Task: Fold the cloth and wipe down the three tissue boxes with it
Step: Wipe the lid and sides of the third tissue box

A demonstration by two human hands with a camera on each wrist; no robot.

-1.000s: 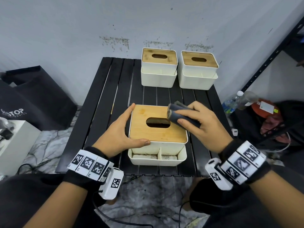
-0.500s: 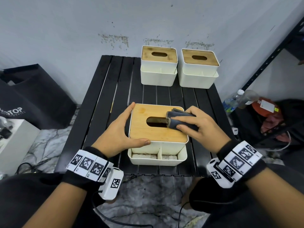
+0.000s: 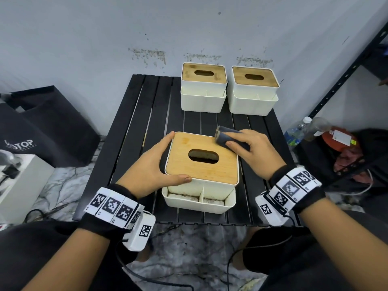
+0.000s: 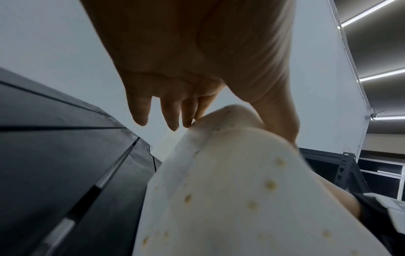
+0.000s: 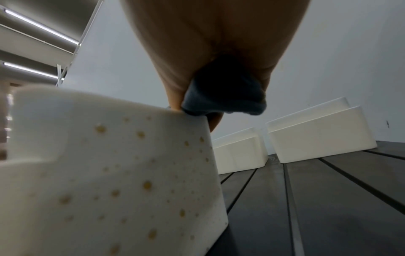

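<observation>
- Three tissue boxes stand on the black slatted table (image 3: 134, 131): the near box (image 3: 202, 164) in front of the person, and the far-left box (image 3: 203, 89) and far-right box (image 3: 254, 90) side by side against the wall, well apart from the near one.
- The right hand (image 3: 249, 150) grasps the folded dark cloth (image 3: 227, 137), fingers curled over it; the bundle sits at the far-right corner of the near box's wooden lid (image 3: 201, 158). The right wrist view shows the cloth (image 5: 223, 97) touching that top edge.
- The cloth's long axis runs from near right to far left, its free end pointing toward the far-left box.
- The left hand (image 3: 153, 166) braces the near box, its straight fingers along the left wall and the thumb across the near-left corner. It presses rather than clenches; the left wrist view shows the fingers (image 4: 140, 110) extended.
- Most of the lid, with its oval slot (image 3: 203, 156), lies to the near left of the cloth, so the next stroke probably pulls that way.
- For the two far boxes, the cloth hand is the nearer one; they lie straight beyond it.
</observation>
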